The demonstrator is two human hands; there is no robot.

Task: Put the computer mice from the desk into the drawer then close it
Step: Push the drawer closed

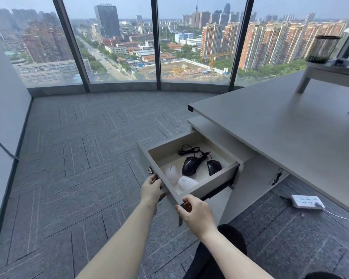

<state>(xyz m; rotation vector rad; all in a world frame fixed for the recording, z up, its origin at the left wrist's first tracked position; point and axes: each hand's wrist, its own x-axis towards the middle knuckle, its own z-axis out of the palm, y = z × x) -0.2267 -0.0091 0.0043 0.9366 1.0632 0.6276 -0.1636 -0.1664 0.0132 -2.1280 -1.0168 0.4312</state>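
Drawer (208, 185): standing open under the desk (280, 125), rigid, sliding on runners; likely light.
Contents: two black wired mice (189, 165) at 12 o'clock, two white mice (186, 182) at 6 o'clock.
Left hand (150, 189): fingers gripping the front panel's corner.
Right hand (196, 213): fingers curling around the front panel's lower edge.
Hold: front panel, pushing evenly.

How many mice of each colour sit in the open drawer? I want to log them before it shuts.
White mice: 2
Black mice: 2
Total in the drawer: 4
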